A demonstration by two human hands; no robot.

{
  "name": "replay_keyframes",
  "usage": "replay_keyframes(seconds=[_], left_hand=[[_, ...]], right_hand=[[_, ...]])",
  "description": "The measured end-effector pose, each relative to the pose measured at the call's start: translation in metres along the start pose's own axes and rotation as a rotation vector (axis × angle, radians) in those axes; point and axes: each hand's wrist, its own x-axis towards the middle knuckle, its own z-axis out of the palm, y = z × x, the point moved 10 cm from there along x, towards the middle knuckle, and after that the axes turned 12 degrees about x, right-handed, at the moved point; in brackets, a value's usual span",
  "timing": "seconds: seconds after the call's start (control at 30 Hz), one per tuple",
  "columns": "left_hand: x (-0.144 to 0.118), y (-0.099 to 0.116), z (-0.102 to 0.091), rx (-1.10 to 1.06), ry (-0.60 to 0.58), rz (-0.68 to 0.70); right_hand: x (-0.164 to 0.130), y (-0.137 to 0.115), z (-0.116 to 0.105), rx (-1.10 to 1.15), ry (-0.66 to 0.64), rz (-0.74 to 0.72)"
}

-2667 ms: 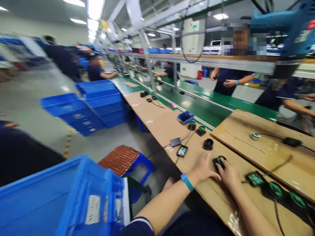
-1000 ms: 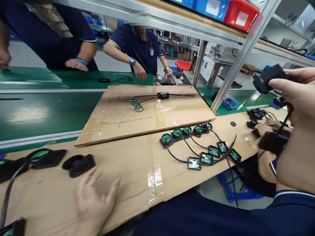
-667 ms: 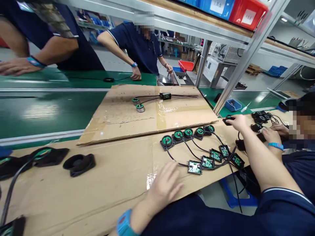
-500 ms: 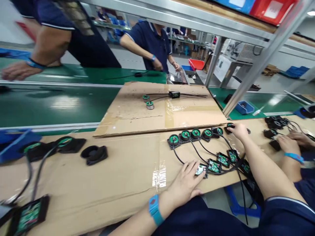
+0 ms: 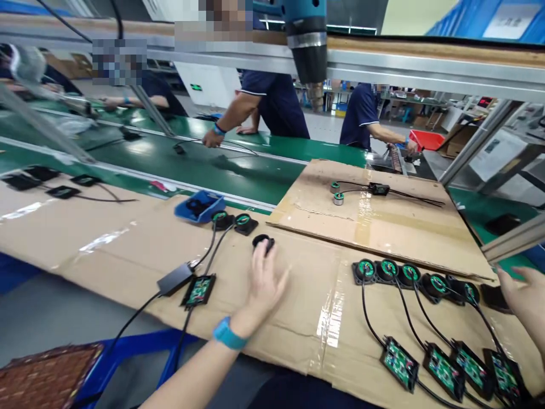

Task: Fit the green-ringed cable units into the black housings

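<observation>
My left hand (image 5: 264,281) reaches over the cardboard, fingertips at the near edge of a small black round housing (image 5: 260,241); its fingers are stretched and the thumb stands apart. At the right edge, my right hand (image 5: 528,298) is partly cut off, thumb and fingers spread beside a dark flat part (image 5: 497,297). Between the hands sits a row of black round housings with green circuit boards (image 5: 389,269). Cables run from them to open black cases with green boards (image 5: 399,363). Left of my left hand lie two more wired housings (image 5: 243,222) and an open case (image 5: 199,291).
A raised cardboard sheet (image 5: 315,233) carries a wired assembly (image 5: 378,188). Behind lies a green conveyor (image 5: 191,170) where co-workers handle parts. A blue bin (image 5: 181,211) holds black parts. Overhead, a power drill (image 5: 309,57) hangs by the metal shelf rail (image 5: 404,71).
My view has swung left. My left hand has left the circuit-board case and moved left to the loose black housing. My right hand has come off the dark part at the row's end.
</observation>
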Motion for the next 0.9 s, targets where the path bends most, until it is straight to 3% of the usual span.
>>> replay_keyframes(seconds=[0.03, 0.1, 0.2, 0.27, 0.33, 0.4, 0.47, 0.6, 0.77, 0.9], left_hand=[[0.005, -0.029, 0.004, 0.044, 0.026, -0.101], [0.009, -0.067, 0.019, 0.057, 0.015, -0.215], [0.006, -0.086, 0.042, -0.019, -0.043, -0.266], [0.001, -0.09, 0.046, -0.041, -0.036, -0.312], [-0.002, -0.093, 0.046, -0.039, -0.014, -0.36], [-0.003, -0.094, 0.045, -0.037, -0.012, -0.377], [0.0, -0.092, 0.046, -0.043, -0.03, -0.368], [0.004, -0.089, 0.051, -0.066, -0.093, -0.348], [0.005, -0.091, 0.052, -0.068, -0.109, -0.364], [0.011, -0.085, 0.041, -0.056, -0.092, -0.373]], right_hand=[[0.006, -0.043, 0.014, 0.015, -0.041, -0.119], [0.011, -0.147, 0.054, 0.096, -0.18, -0.378], [0.001, -0.296, 0.132, 0.133, -0.432, -0.709], [-0.006, -0.368, 0.186, 0.063, -0.566, -0.832], [-0.01, -0.414, 0.235, -0.032, -0.691, -0.859], [-0.011, -0.443, 0.271, -0.091, -0.784, -0.858], [-0.012, -0.463, 0.294, -0.105, -0.835, -0.869], [-0.006, -0.48, 0.309, -0.138, -0.884, -0.841], [-0.018, -0.487, 0.284, -0.128, -0.946, -0.776], [-0.087, -0.506, 0.239, 0.011, -1.04, -0.844]])
